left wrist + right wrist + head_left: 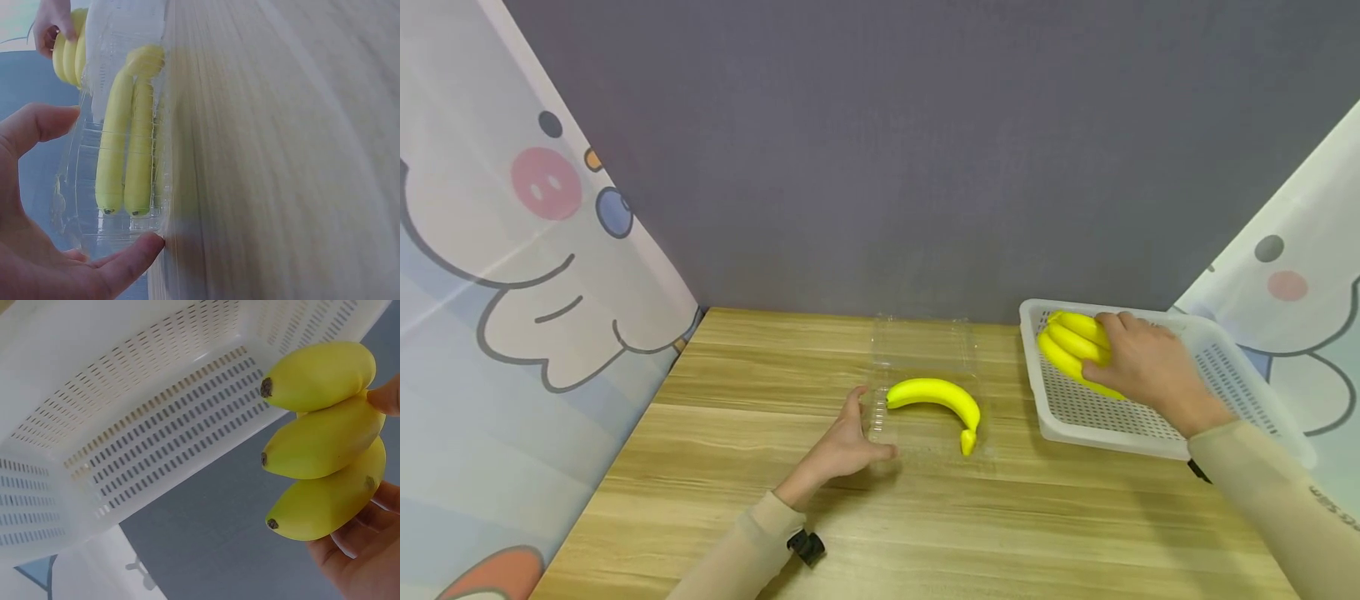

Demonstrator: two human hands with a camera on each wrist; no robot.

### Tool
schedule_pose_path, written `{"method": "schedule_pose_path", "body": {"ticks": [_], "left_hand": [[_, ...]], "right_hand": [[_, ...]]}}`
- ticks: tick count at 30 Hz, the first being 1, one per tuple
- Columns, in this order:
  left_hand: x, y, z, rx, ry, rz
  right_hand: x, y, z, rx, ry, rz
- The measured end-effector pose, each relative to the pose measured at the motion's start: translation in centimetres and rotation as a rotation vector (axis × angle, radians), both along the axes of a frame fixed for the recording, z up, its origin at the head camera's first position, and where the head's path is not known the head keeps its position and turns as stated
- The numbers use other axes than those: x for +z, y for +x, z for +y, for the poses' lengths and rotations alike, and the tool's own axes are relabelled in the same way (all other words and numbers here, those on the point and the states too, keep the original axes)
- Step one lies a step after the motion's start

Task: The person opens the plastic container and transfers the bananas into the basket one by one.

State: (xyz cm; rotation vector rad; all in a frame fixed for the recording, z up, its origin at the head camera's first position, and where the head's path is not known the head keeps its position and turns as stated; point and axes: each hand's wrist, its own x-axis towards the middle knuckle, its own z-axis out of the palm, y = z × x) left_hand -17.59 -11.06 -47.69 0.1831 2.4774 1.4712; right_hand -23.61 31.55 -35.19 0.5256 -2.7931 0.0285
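In the head view, a yellow banana (934,391) lies curved in an opened clear plastic clamshell box (880,433). At the box's left side is my left hand (844,442), thumb and finger spread along that edge; both digits also show around the box (90,225) in the left wrist view. There, two long yellow shapes (112,150) run side by side; I cannot tell whether one is a reflection. My right hand (1138,362) grips a bunch of bananas (1071,346) over the white basket, its fingers (381,550) partly hidden behind the fruit.
The white perforated plastic basket (1039,408) stands at the right of the wooden table (737,467). A grey wall (880,167) rises behind the table, and cartoon-print sheets (497,333) hang on both sides.
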Motion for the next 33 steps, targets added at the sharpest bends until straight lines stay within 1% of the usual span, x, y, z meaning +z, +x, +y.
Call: {"method": "schedule_pose_path", "body": {"ticks": [8, 12, 16, 20, 33], "left_hand": [[-0.1, 0.0, 0.1, 0.004, -0.005, 0.001], [-0.1, 0.0, 0.1, 0.0, -0.006, 0.001], [-0.1, 0.0, 0.1, -0.002, -0.002, 0.001], [0.0, 0.0, 0.1, 0.001, 0.004, 0.0], [0.1, 0.0, 0.0, -0.016, 0.04, -0.001]], "right_hand": [[-0.3, -0.6, 1.5, -0.061, 0.002, -0.068], [-0.4, -0.9, 2.6, -0.109, -0.022, -0.115], [-0.5, -1.2, 3.8, -0.151, -0.049, -0.14], [-0.6, -1.5, 4.5, -0.168, -0.051, -0.154], [-1.4, -1.6, 7.3, -0.238, -0.052, -0.24]]}}
